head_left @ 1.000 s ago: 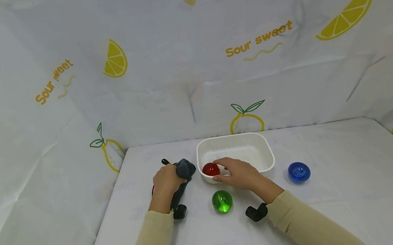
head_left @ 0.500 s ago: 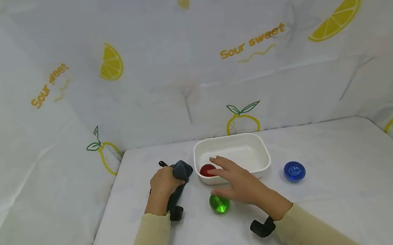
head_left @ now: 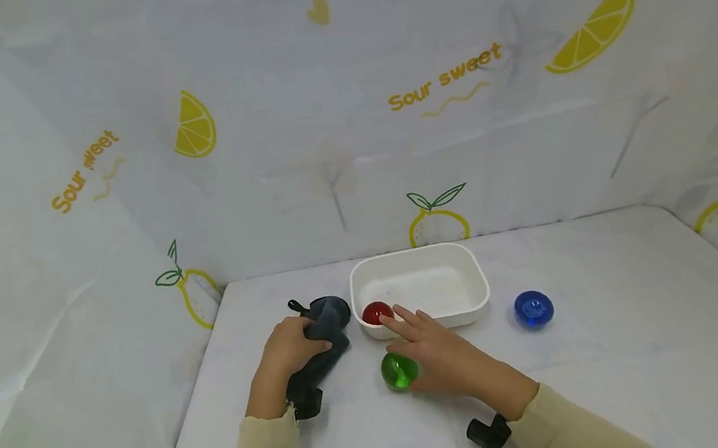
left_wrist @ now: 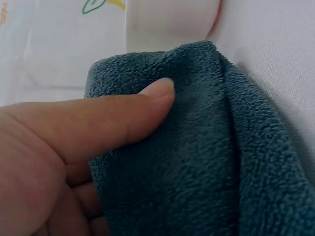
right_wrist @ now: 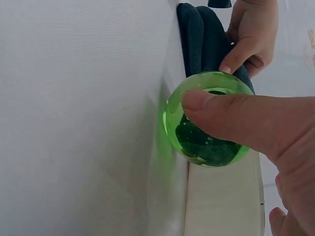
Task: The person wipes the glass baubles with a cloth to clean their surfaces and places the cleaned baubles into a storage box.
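Note:
My left hand (head_left: 290, 350) pinches a dark teal towel (head_left: 316, 362), bunched left of the white tray; in the left wrist view its thumb (left_wrist: 133, 115) lies flat along the fuzzy towel (left_wrist: 192, 162) with the fingers curled behind. My right hand (head_left: 448, 360) has thumb and index finger on either side of a clear green ball (head_left: 399, 371) just in front of the tray. In the right wrist view the thumb (right_wrist: 231, 118) overlaps the ball (right_wrist: 206, 155), and the other fingers are mostly hidden. Inside the tray's near left corner sits a red ball (head_left: 376, 312), close to my right fingertips.
The white tray (head_left: 481, 291) stands near the back of the white-covered table. To its right lies a clear blue ball (head_left: 534, 309). A black loop (head_left: 297, 306) sticks out behind the towel. Lemon-printed sheets (head_left: 273, 190) close off the back and sides.
My right hand has come back from the red ball, now resting in the tray, to the green ball. My left hand has moved slightly left and nearer, still on the towel. The view has shifted slightly.

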Demonstrator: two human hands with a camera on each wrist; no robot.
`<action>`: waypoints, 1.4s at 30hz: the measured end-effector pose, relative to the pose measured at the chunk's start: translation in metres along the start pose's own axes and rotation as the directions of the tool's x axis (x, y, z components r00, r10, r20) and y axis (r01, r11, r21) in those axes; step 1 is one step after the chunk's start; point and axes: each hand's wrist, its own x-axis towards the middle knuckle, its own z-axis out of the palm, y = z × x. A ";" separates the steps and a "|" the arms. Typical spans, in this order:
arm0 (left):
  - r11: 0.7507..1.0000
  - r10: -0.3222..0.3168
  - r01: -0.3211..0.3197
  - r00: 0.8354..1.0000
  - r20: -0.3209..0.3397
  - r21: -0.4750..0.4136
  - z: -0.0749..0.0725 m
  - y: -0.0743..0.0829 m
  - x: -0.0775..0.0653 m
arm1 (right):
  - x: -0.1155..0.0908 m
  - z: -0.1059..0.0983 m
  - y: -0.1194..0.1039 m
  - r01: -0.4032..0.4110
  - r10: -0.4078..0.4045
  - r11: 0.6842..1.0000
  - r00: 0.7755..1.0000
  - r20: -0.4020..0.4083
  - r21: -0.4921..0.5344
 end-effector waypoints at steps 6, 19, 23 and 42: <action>0.998 0.020 -0.024 0.998 -0.056 -0.061 -0.008 -0.002 -0.006 | 0.003 0.008 -0.002 0.001 -0.002 0.999 0.999 -0.042 -0.033; 0.969 0.032 -0.092 0.967 -0.252 -0.229 -0.038 0.011 -0.021 | 0.000 0.018 -0.002 0.013 -0.026 0.996 0.989 -0.144 -0.092; 0.950 0.008 -0.099 0.956 -0.293 -0.295 -0.043 0.023 -0.026 | -0.002 0.019 0.001 -0.040 0.039 0.999 0.983 -0.182 0.000; 0.634 0.215 -0.317 0.948 -0.233 -0.705 -0.018 0.078 -0.039 | -0.015 -0.028 0.001 0.013 0.188 0.957 0.734 -0.653 0.291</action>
